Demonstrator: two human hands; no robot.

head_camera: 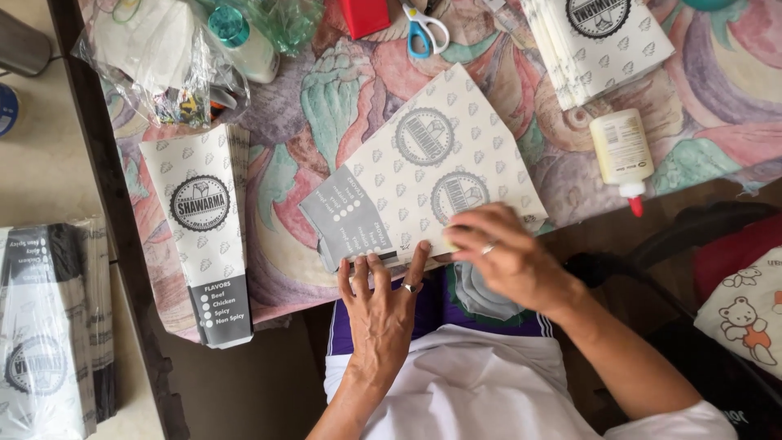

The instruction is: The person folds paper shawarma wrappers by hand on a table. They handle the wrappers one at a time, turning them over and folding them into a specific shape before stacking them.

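Note:
A printed white paper sheet (pixel 423 175) with round grey emblems and a grey panel lies tilted on the patterned tablecloth (pixel 326 106), its near edge at the table's front. My left hand (pixel 383 305) lies flat with fingers spread, its fingertips pressing the sheet's near edge by the grey panel. To its right, my right hand (pixel 505 257) presses down on the sheet's near right corner, fingers together. Both hands wear a ring. Neither hand grips anything.
A stack of finished paper bags (pixel 204 228) lies at the left of the table, more bags (pixel 49 326) on a side surface. A glue bottle (pixel 623 155) with a red tip lies at right. Scissors (pixel 423 28), plastic bags (pixel 163 57) and another sheet stack (pixel 595 41) sit at the far edge.

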